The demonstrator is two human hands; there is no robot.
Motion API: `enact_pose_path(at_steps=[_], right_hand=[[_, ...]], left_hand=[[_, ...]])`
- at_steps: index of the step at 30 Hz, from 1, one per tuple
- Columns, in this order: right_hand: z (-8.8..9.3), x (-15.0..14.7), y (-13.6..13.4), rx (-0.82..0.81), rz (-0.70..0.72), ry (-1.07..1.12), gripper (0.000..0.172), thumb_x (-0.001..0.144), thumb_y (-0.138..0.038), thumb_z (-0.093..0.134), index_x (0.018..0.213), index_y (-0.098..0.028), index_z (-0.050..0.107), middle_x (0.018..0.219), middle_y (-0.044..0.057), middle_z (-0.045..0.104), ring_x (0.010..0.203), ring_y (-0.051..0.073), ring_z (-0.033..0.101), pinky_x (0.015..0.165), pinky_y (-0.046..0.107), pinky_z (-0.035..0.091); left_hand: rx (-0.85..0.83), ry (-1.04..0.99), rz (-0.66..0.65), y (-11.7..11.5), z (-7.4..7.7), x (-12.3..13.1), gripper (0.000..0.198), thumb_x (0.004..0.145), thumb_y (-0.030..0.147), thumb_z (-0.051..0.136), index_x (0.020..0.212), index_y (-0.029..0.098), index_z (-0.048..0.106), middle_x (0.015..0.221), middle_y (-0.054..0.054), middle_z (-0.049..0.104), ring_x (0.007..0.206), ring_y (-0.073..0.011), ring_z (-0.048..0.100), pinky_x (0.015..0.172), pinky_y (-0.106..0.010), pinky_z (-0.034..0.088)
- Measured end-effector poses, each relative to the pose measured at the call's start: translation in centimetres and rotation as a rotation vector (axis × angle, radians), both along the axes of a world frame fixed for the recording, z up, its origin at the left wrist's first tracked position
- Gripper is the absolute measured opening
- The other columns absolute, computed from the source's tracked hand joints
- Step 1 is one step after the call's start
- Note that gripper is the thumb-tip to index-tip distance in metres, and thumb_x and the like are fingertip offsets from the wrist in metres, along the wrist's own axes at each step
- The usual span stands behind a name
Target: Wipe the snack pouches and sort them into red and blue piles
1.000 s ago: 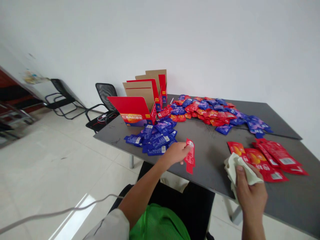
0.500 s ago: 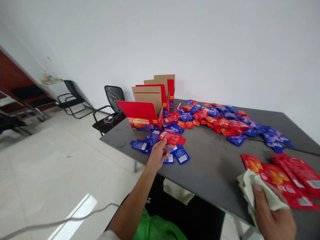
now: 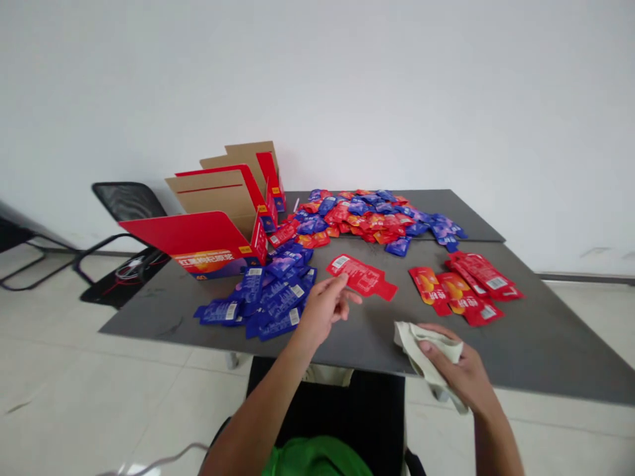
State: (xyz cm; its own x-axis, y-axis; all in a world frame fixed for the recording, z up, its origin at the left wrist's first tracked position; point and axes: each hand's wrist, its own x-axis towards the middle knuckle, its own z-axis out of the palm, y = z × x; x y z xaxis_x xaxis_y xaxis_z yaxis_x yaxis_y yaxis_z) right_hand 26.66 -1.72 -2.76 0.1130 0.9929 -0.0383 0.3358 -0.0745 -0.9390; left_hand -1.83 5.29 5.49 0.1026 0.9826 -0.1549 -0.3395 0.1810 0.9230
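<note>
My left hand is closed on a red pouch, pinching its near edge between thumb and fingers. The pouch is held above the dark table, its barcode side up. In my right hand is a folded pale cloth, gripped near the table's front edge. Blue pouches lie in a loose pile left of my left hand. Beyond my right hand, several red pouches lie overlapping, some with orange fruit pictures and some with barcodes showing.
Open red cartons with raised flaps stand in a row at the left. A large mixed heap of red and blue pouches covers the table's far middle. A black chair stands left of the table, and a white wall rises behind.
My view has turned to the right. My left hand has carried the red pouch from above the blue pile toward the table's middle. My right hand still holds the cloth.
</note>
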Motion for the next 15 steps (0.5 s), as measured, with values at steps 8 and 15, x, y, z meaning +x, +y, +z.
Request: enact_pose_path(at_steps=[8, 15], right_hand=[[0.5, 1.8, -0.1, -0.084, 0.407, 0.166, 0.047, 0.081, -0.056, 0.083, 0.112, -0.020, 0.080, 0.109, 0.012, 0.079, 0.086, 0.026, 0.074, 0.073, 0.035, 0.060], [0.8, 1.9, 0.2, -0.072, 0.476, 0.193, 0.045, 0.082, -0.055, 0.083, 0.111, -0.021, 0.080, 0.111, 0.011, 0.077, 0.091, 0.026, 0.072, 0.077, 0.035, 0.059]], left_hand=[[0.011, 0.338, -0.567, 5.5, 0.1, 12.0, 0.028, 0.105, 0.035, 0.051, 0.094, 0.014, 0.066, 0.075, -0.005, 0.077, 0.043, -0.0054, 0.054, 0.041, -0.019, 0.023], [0.086, 0.456, -0.551, 8.4, -1.0, 18.7, 0.031, 0.110, 0.031, 0.045, 0.101, 0.012, 0.068, 0.087, -0.007, 0.080, 0.046, -0.0047, 0.054, 0.047, -0.017, 0.034]])
